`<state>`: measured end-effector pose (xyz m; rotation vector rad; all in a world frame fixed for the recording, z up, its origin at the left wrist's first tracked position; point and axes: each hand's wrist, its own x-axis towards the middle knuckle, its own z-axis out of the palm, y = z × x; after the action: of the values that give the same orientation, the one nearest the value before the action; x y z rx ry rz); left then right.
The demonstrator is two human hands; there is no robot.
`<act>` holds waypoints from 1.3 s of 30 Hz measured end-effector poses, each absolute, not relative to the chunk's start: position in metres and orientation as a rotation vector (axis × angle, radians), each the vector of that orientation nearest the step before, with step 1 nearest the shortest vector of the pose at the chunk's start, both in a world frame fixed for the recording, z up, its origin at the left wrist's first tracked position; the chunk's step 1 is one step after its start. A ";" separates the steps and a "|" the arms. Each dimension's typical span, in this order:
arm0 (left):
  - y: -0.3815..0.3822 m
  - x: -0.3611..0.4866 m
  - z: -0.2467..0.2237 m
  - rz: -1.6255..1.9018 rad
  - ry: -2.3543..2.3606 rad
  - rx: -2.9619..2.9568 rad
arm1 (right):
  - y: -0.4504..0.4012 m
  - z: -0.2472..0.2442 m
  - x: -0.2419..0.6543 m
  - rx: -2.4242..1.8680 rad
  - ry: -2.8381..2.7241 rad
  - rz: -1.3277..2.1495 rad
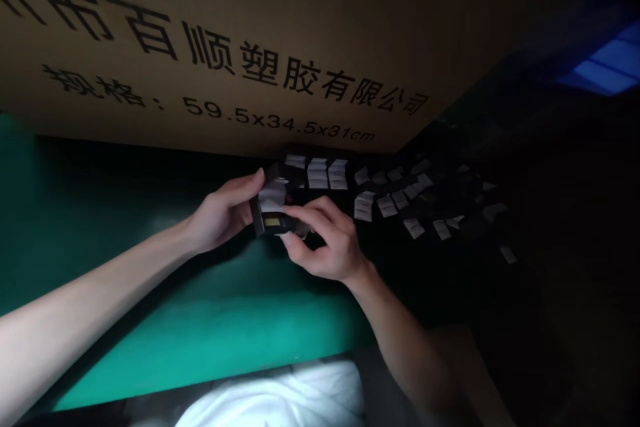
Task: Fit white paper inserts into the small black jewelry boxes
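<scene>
My left hand (217, 217) grips a small black box (259, 219) by its left side, thumb on top. A folded white paper (273, 196) shows in the upper part of the box, and below it lies a dark piece with a gold-coloured patch (273, 221). At the right end of the box, my right hand (330, 240) has its thumb and forefinger closed on the dark piece. Shadow hides the exact shape of that piece and the fingertips of my left hand.
Behind my hands stands a large printed cardboard box (240, 93) on the green table (225, 327). Several dark pieces with white papers (337, 175) lie in rows and scattered to the right. White cloth (280, 400) shows below the table's near edge.
</scene>
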<state>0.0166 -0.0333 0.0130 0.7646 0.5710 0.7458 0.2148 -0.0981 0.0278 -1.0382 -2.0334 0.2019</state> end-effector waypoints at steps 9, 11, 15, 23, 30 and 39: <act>-0.037 0.020 0.014 0.765 0.438 0.827 | -0.099 0.022 0.209 -0.947 -2.210 0.139; -0.037 0.021 0.014 0.766 0.433 0.840 | -0.100 0.022 0.207 -0.992 -2.238 0.164; -0.037 0.021 0.014 0.784 0.450 0.856 | -0.101 0.023 0.206 -1.033 -2.250 0.187; -0.038 0.024 0.013 0.796 0.471 0.829 | -0.100 0.021 0.208 -1.101 -2.338 0.209; -0.040 0.025 0.017 0.793 0.499 0.866 | -0.104 0.018 0.205 -1.102 -2.249 0.054; -0.041 0.023 0.016 0.806 0.583 0.930 | -0.101 0.021 0.209 -1.143 -2.281 0.133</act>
<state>0.0230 -0.0413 0.0159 0.9302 0.5831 0.8060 0.2085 -0.1010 0.0208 -1.1428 -2.2814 0.1328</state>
